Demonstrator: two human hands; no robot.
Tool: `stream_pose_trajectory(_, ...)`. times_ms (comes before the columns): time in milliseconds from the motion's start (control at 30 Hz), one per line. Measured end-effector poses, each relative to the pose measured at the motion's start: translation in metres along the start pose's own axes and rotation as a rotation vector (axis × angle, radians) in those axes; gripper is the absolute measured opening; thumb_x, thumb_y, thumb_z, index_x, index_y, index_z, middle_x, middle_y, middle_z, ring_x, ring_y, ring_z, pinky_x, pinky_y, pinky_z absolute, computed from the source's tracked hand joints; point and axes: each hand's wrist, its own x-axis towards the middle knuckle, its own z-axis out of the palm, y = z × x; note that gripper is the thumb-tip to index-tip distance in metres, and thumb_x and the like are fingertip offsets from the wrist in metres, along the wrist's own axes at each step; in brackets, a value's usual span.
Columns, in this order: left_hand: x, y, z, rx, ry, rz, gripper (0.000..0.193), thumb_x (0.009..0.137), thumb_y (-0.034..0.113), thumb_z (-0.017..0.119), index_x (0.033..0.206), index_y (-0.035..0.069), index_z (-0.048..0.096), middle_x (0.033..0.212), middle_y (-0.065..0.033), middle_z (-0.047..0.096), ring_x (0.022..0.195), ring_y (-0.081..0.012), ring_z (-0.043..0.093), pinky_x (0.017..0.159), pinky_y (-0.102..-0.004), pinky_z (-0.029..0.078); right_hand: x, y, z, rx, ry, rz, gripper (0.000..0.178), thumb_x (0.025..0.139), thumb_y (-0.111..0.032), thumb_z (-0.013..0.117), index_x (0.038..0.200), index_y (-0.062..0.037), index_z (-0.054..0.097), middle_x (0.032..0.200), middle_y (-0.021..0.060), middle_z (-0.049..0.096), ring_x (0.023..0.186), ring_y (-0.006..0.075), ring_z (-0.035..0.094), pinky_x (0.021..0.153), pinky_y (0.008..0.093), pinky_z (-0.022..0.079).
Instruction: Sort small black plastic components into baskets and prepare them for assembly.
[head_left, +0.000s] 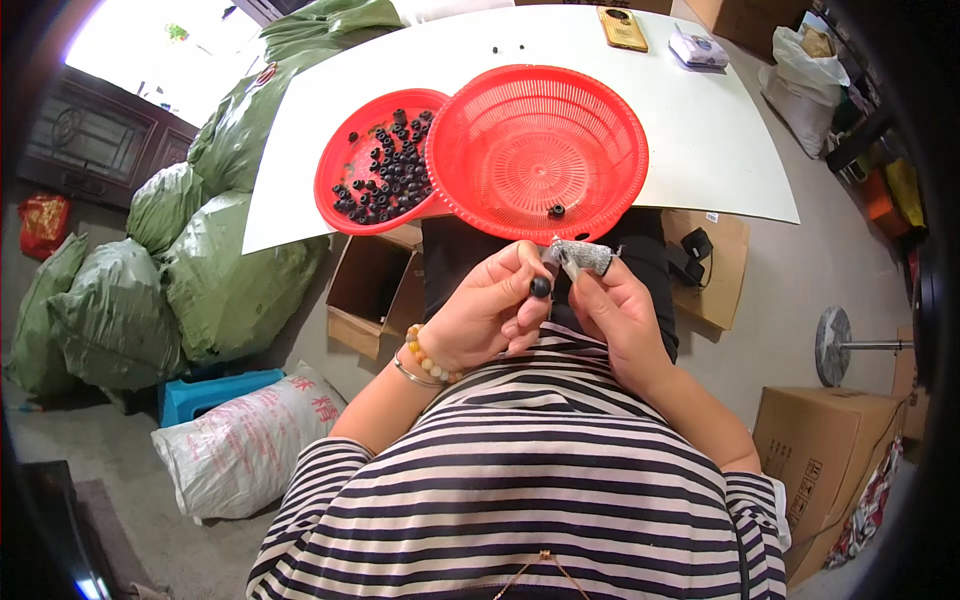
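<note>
My left hand (487, 305), with a beaded bracelet and a bangle at its wrist, pinches a small round black part (540, 287) in front of my striped shirt. Right beside it is my right hand (622, 318); a grey knitted cover (585, 256) wraps its index finger. Thumb and index finger of that hand press together, and what lies between them is too small to make out. Just beyond my hands is a red plastic basket (540, 172) with a single black ring-shaped part (556, 211) near its front wall. Several similar black parts (405, 170) lie in a shallower red basket (333, 165) to the left.
Both baskets rest on a white table (700, 160), which also bears a yellow phone (623, 29) and a tissue pack (697, 48). Green sacks (240, 270) crowd the left floor, near a white woven sack (245, 445). Cardboard boxes (825, 450) stand at the right.
</note>
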Motion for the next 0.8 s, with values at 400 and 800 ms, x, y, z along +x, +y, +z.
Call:
stream_pose_trajectory(400, -0.003, 0.002, -0.008, -0.041, 0.086, 0.039, 0.013, 0.092, 0.022, 0.042, 0.091, 0.009, 0.046, 0.059, 0.0013, 0.042, 0.044, -0.0018, 0.036, 0.038, -0.0154, 0.034, -0.006, -0.005, 0.009, -0.412, -0.082, -0.147, 0.03, 0.084, -0.009, 0.056, 0.112, -0.0014, 0.049, 0.096, 0.004, 0.059, 0.086, 0.0054, 0.051, 0.075, 0.0211, 0.041)
stream_pose_trajectory(800, -0.003, 0.002, -0.004, 0.051, 0.136, 0.1, 0.013, 0.092, 0.018, 0.041, 0.091, 0.007, 0.046, 0.06, -0.0011, 0.045, 0.044, -0.0058, 0.042, 0.038, -0.017, 0.038, -0.005, -0.002, 0.009, -0.391, -0.095, -0.169, 0.03, 0.084, -0.007, 0.054, 0.113, 0.0004, 0.049, 0.098, 0.0056, 0.059, 0.09, 0.0074, 0.052, 0.08, 0.0226, 0.042)
